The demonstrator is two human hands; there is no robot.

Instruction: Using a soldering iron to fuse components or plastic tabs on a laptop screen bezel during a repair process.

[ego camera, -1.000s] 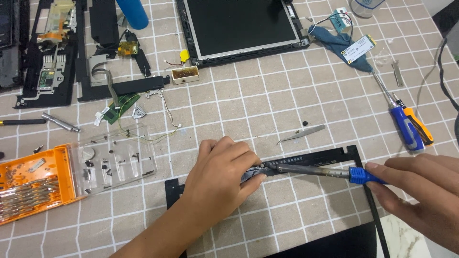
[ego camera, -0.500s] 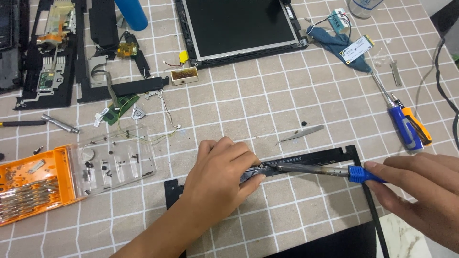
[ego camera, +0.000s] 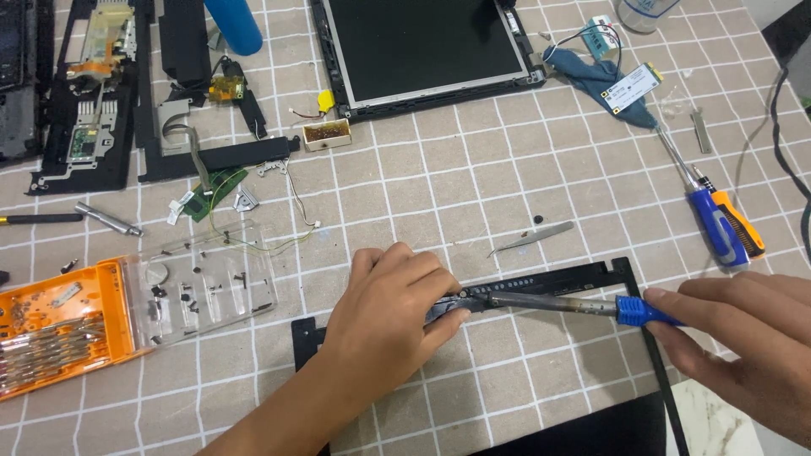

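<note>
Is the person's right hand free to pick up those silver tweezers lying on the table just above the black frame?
Probably not right away. The right hand is wrapped around a blue-handled tool whose tip meets the black frame, so it is occupied. The tweezers lie bare on the tiled mat, nothing covering them, a short way above.

We see a dull metal iron shaft (ego camera: 541, 302) with blue plastic collar (ego camera: 635, 312), matt black plastic frame (ego camera: 583, 277), and glossy metal tweezers (ego camera: 532, 238).

Single head view, steep downward, close over tiled worktop (ego camera: 507, 169); hands at lower edge
</note>
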